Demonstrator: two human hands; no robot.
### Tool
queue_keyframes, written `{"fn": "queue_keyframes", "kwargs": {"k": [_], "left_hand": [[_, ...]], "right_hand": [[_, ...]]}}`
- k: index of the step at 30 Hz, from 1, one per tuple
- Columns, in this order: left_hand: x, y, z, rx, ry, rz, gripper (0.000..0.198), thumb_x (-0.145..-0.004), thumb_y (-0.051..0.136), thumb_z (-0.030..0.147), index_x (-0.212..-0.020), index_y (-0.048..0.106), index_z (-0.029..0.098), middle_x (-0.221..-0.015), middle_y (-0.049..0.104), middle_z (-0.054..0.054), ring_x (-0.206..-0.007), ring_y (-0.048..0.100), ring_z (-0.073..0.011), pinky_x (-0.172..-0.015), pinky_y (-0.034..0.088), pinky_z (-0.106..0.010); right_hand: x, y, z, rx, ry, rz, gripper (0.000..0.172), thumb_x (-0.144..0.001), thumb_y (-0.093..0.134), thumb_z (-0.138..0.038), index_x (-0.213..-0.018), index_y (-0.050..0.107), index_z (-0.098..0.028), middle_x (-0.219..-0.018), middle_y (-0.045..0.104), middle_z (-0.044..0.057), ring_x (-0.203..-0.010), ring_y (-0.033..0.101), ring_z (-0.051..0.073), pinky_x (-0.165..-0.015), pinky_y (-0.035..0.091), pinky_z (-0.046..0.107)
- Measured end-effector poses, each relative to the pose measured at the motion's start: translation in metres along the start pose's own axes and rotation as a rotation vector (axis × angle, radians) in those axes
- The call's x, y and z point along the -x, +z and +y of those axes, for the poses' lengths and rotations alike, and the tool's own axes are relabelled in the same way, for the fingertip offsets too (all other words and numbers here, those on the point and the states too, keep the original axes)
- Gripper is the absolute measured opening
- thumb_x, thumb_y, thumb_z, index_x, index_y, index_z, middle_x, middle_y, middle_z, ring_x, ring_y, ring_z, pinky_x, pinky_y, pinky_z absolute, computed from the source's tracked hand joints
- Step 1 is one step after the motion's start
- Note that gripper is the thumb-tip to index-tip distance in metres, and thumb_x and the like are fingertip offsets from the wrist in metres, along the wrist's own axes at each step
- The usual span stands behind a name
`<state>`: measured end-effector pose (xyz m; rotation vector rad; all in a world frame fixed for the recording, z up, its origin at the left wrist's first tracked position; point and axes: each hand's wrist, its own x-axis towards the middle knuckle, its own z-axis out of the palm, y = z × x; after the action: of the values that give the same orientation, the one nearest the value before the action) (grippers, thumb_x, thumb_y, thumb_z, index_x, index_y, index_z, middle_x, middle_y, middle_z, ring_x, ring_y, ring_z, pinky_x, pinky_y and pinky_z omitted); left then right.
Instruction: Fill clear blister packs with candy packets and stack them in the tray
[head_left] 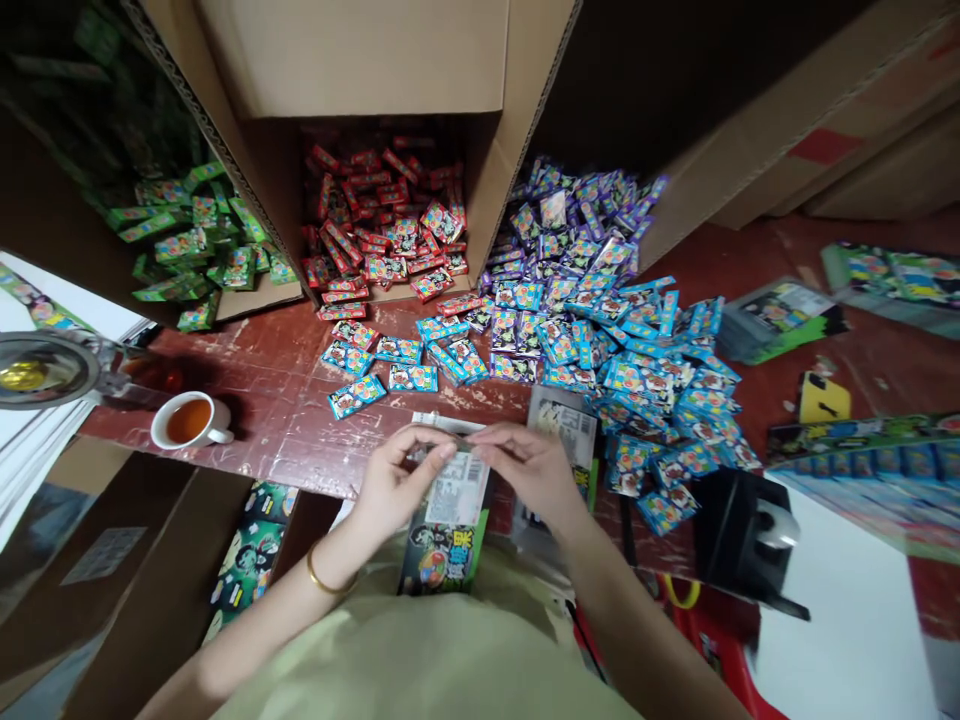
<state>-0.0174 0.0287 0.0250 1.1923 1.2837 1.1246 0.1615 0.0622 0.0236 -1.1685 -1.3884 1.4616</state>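
Note:
My left hand [401,478] and my right hand [536,468] meet at the top edge of a printed candy box [446,550], close to my body. Thumb and fingers of each hand pinch that edge, the fingertips almost touching. The box has a pale label with a barcode and colourful lettering on black and green; its lower end is against my clothing. Just beyond my right hand lies a similar printed package [577,425], partly covered by the hand. Small blue candy packets [412,377] are scattered on the table in front of my hands.
Cartons hold green packets [180,245], red packets [375,220] and purple packets [585,215]. Blue packets [660,380] are heaped at right, near a black tape dispenser [739,540]. A teacup [191,420] stands left beside a glass pot [112,370]. Packed displays [877,460] lie far right.

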Motion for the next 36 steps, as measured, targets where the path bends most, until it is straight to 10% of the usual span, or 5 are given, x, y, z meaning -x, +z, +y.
{"fn": "queue_keyframes", "kwargs": {"k": [10, 21, 24, 28, 36], "left_hand": [[0.000, -0.024, -0.040, 0.273, -0.233, 0.324, 0.030, -0.070, 0.076, 0.038, -0.087, 0.058, 0.020, -0.072, 0.064, 0.003, -0.061, 0.058, -0.0099, -0.056, 0.045, -0.019], [-0.005, -0.025, -0.066, 0.415, -0.384, 0.291, 0.040, -0.065, 0.079, 0.043, -0.087, 0.057, 0.018, -0.074, 0.064, 0.002, -0.058, 0.058, -0.0091, -0.056, 0.047, -0.020], [-0.005, -0.026, -0.068, 0.427, -0.389, 0.298, 0.041, -0.064, 0.079, 0.044, -0.086, 0.056, 0.018, -0.073, 0.064, 0.003, -0.059, 0.059, -0.0095, -0.056, 0.048, -0.020], [-0.005, -0.026, -0.067, 0.421, -0.379, 0.300, 0.042, -0.064, 0.079, 0.044, -0.086, 0.055, 0.018, -0.073, 0.064, 0.003, -0.060, 0.059, -0.0092, -0.057, 0.047, -0.020], [-0.004, -0.027, -0.072, 0.402, -0.355, 0.287, 0.040, -0.069, 0.076, 0.044, -0.090, 0.054, 0.018, -0.076, 0.064, 0.003, -0.061, 0.059, -0.0094, -0.059, 0.047, -0.021]], "right_hand": [[-0.037, 0.025, 0.050, 0.321, -0.158, 0.055, 0.022, -0.086, 0.055, -0.018, -0.104, 0.068, -0.021, -0.097, 0.065, 0.007, -0.085, 0.062, 0.018, -0.078, 0.051, 0.034], [-0.070, 0.027, 0.086, 0.430, -0.094, -0.117, 0.010, -0.072, 0.062, -0.008, -0.068, 0.061, -0.017, -0.077, 0.053, 0.000, -0.067, 0.055, 0.013, -0.064, 0.047, 0.026], [-0.065, 0.023, 0.080, 0.385, -0.151, -0.139, 0.012, -0.077, 0.059, -0.013, -0.087, 0.063, -0.018, -0.092, 0.057, 0.003, -0.068, 0.056, 0.012, -0.064, 0.048, 0.024], [-0.067, 0.028, 0.072, 0.487, -0.324, -0.272, 0.056, -0.083, 0.048, -0.008, -0.135, 0.046, -0.029, -0.123, 0.057, 0.006, -0.082, 0.059, 0.014, -0.080, 0.050, 0.030], [-0.068, 0.037, 0.082, 0.387, -0.323, -0.211, 0.053, -0.086, 0.050, -0.014, -0.137, 0.046, -0.027, -0.087, 0.065, 0.001, -0.074, 0.059, 0.015, -0.076, 0.050, 0.030]]}}
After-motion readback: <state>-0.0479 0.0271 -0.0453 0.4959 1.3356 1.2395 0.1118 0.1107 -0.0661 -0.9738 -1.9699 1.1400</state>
